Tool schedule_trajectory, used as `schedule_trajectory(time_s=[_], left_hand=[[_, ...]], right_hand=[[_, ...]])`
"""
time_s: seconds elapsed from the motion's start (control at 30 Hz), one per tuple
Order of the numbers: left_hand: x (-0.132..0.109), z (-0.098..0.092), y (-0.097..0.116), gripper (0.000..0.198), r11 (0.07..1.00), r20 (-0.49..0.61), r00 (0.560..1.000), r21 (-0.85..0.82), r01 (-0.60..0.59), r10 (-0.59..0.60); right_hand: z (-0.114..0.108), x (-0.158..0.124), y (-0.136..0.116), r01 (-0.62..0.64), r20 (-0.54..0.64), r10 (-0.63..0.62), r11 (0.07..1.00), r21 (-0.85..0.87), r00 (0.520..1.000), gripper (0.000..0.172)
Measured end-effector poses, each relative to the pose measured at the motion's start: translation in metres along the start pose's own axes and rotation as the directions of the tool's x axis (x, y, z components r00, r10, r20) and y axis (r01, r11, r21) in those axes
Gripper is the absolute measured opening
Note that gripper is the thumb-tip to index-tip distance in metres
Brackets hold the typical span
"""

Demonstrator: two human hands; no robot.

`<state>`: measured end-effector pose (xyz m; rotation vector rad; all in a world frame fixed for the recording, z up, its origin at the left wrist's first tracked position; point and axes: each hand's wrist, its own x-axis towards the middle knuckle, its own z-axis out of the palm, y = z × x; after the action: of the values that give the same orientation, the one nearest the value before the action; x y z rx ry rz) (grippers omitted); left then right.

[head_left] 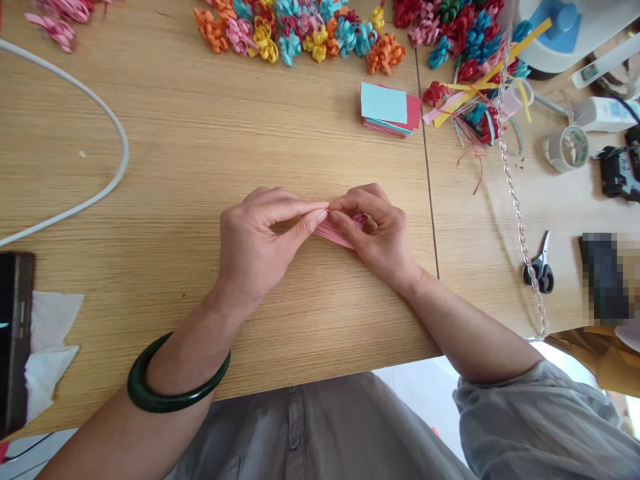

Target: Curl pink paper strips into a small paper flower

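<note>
pink paper (pixel 335 234), finely lined lengthwise

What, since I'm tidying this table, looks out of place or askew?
The paper stack beyond the right hand is uneven, red edges jutting past the blue top sheet. Right of it, yellow strips lie jumbled among paper flowers.

Two bare hands, a left hand (pixel 255 233) and a right hand (pixel 377 230), share one bundle of thin pink paper strips (pixel 336 235). There is one glossy dark-green bangle (pixel 165 403), one stack of small rectangular blue and red paper cards (pixel 384 103), one pair of black-handled metal scissors (pixel 540 270), one whitish tape roll (pixel 554 157), one thick white cable (pixel 123 133) and two white tissue pieces (pixel 54 319). Looped, multicoloured paper flowers (pixel 290 48) form three groups, overlapping too much for an exact count.
</note>
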<state>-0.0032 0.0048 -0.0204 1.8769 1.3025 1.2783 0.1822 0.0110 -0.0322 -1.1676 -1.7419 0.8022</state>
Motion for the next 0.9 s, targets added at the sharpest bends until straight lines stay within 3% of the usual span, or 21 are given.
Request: schedule_trajectory(time_s=[0.2,0.43,0.9], left_hand=[[-0.0019,0.0007,-0.0004,0.013,1.0,-0.001,1.0,0.025,0.003,-0.003],[-0.0038,0.0032,-0.0003,0.013,0.959,-0.065,0.983,0.239,-0.153,0.173],[-0.0047,0.0009,0.0056,0.015,0.937,-0.008,0.994,0.336,-0.096,0.105]], right_hand=[[0.001,-0.0004,0.001,0.036,0.014,-0.036,0.999,0.002,0.999,0.009],[0.0008,-0.0002,0.0005,0.061,0.055,-0.057,0.997,-0.056,0.997,0.009],[0.0007,0.0014,-0.0016,0.055,0.089,-0.046,0.993,-0.106,0.995,0.011]])
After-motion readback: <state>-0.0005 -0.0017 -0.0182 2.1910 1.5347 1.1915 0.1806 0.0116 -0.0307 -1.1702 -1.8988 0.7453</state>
